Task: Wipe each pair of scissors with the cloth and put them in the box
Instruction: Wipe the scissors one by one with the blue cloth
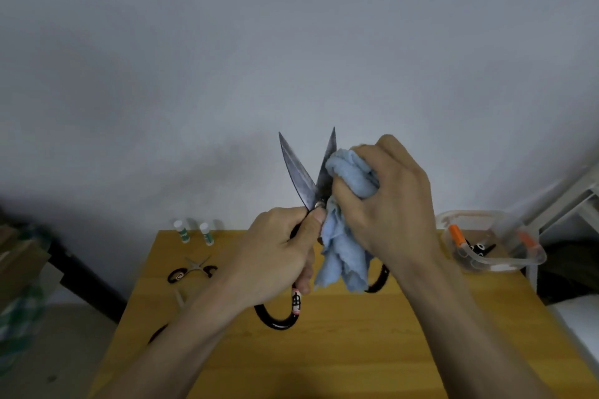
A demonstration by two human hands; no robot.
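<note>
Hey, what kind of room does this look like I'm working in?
Probably a plain room at home or a small workspace: a bare grey wall, a small wooden table pushed against it, and a clear plastic box at its right edge.

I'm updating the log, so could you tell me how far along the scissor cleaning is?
Done: the clear box already holds scissors. In hand: the left hand grips the large scissors while the right hand rubs the blue cloth on a blade. Left: the small scissors on the table.

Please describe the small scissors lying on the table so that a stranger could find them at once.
On the wooden table, look near its far left corner, just in front of two white tubes. The small scissors lie flat, blades open in an X, with black handles, and no hand touches them.
</note>
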